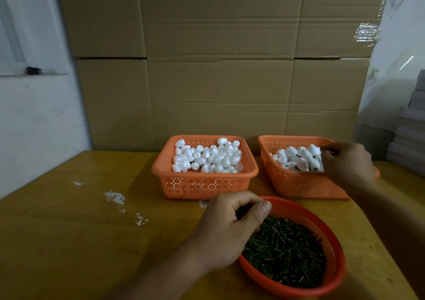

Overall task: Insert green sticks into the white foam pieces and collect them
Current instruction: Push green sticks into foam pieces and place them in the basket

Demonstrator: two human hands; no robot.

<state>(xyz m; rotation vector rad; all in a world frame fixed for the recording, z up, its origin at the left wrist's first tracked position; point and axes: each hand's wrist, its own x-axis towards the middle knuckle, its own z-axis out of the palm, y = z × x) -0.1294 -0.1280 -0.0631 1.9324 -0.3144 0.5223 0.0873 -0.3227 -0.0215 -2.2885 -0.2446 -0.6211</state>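
Plain white foam pieces (207,157) fill the left square orange basket (202,176). The right square orange basket (299,184) holds foam pieces with dark sticks in them (296,159). Close to me, a round orange basket (322,226) is full of green sticks (287,249). My left hand (225,228) hovers over that basket's left rim, its fingers curled round a few dark sticks in the palm. My right hand (347,161) is over the right basket's near right corner, fingertips bent together above the foam. Whether it holds anything is hidden.
All three baskets sit on a yellow wooden table (80,219) with white flecks (115,197) on its left half. A cardboard wall (218,69) stands right behind the baskets. Grey stacked items (411,129) are at the far right.
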